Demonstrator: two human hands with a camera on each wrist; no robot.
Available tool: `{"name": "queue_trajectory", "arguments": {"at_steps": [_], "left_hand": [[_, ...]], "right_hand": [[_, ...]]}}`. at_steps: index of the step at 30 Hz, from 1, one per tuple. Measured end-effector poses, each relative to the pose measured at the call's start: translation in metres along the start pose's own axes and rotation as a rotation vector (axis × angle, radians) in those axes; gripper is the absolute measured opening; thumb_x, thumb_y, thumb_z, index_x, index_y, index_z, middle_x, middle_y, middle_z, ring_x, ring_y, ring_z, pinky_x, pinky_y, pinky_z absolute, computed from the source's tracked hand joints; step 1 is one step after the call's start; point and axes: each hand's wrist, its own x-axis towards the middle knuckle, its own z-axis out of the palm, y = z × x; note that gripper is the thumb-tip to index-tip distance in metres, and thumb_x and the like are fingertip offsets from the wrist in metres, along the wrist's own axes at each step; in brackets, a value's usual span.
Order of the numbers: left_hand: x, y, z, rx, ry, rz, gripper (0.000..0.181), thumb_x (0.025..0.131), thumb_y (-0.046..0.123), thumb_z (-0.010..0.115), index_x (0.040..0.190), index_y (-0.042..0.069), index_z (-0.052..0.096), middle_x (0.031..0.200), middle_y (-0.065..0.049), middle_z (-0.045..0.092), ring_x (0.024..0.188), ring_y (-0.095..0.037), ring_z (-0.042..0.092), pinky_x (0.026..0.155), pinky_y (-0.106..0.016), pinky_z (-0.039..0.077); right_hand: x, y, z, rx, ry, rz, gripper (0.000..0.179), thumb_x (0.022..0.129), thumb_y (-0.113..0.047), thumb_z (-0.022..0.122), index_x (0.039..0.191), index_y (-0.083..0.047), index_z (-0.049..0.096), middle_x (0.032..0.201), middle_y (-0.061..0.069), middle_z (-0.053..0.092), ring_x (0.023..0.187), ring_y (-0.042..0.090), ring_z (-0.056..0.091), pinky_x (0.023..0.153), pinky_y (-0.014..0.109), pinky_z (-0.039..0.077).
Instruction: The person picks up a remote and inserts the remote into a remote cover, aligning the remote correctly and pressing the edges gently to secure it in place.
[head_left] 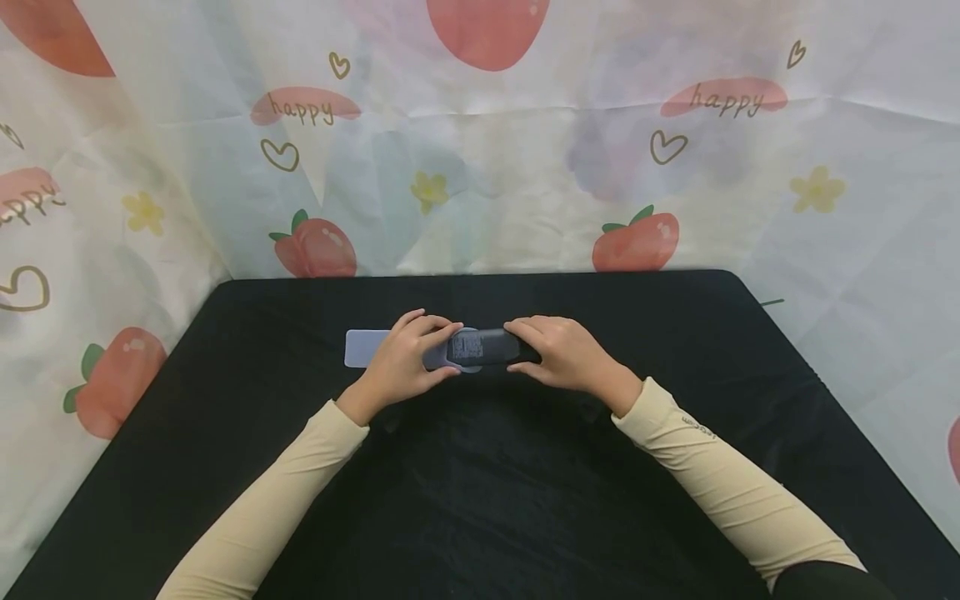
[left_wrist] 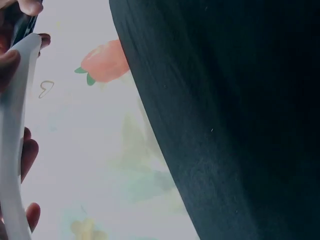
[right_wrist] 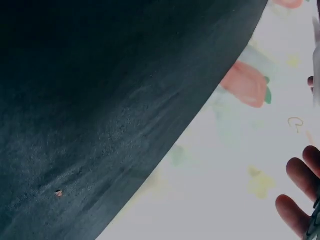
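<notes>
Both hands hold a long device raised over the table in the head view. Its left part is a pale lavender, flat, smooth bar (head_left: pixel 364 348), and a black elongated piece (head_left: pixel 487 347) with a printed label lies along its right part. A pale rounded edge shows around the label. My left hand (head_left: pixel 399 360) grips the lavender bar, thumb and fingertips at the black piece's left end. Opposite it, my right hand (head_left: pixel 567 354) pinches the black piece's right end. Seen edge-on in the left wrist view, the bar (left_wrist: pixel 11 145) looks whitish and slightly curved. The device's exact kind cannot be told.
A black cloth (head_left: pixel 480 492) covers the table. Behind and beside it hangs a pale curtain (head_left: pixel 495 167) printed with strawberries, hearts and flowers. A small light speck (right_wrist: pixel 59 193) lies on the cloth in the right wrist view.
</notes>
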Motion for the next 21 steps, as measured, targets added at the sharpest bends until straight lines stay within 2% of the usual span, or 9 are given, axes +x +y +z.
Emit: {"name": "queue_trajectory", "arguments": {"at_steps": [9,15,21], "left_hand": [[-0.0005,0.0061,0.0048,0.025,0.033,0.006,0.058,0.072,0.028,0.081,0.122,0.006,0.062,0.110,-0.011,0.064,0.102,-0.025,0.061,0.107,-0.045,0.037],[-0.0010,0.0096,0.0034,0.026,0.001,0.039,0.059,0.073,0.028,0.080,0.124,0.006,0.061,0.112,-0.010,0.063,0.105,-0.024,0.060,0.107,-0.046,0.037],[0.0000,0.0103,0.0022,0.067,-0.030,0.076,0.062,0.075,0.029,0.078,0.129,0.007,0.057,0.115,-0.009,0.063,0.108,-0.023,0.058,0.107,-0.046,0.036]], "right_hand": [[0.0006,-0.0027,0.0035,0.037,0.003,0.012,0.056,0.068,-0.031,0.083,0.109,0.001,0.061,0.095,0.012,0.070,0.079,0.021,0.068,0.071,0.036,0.056],[-0.0006,-0.0027,0.0034,0.002,0.034,-0.044,0.058,0.065,-0.029,0.085,0.108,0.000,0.061,0.095,0.012,0.070,0.080,0.022,0.068,0.072,0.036,0.056],[-0.0017,-0.0015,0.0063,-0.024,0.067,-0.080,0.059,0.064,-0.028,0.086,0.108,0.002,0.061,0.094,0.012,0.070,0.079,0.023,0.068,0.071,0.036,0.056]]}}
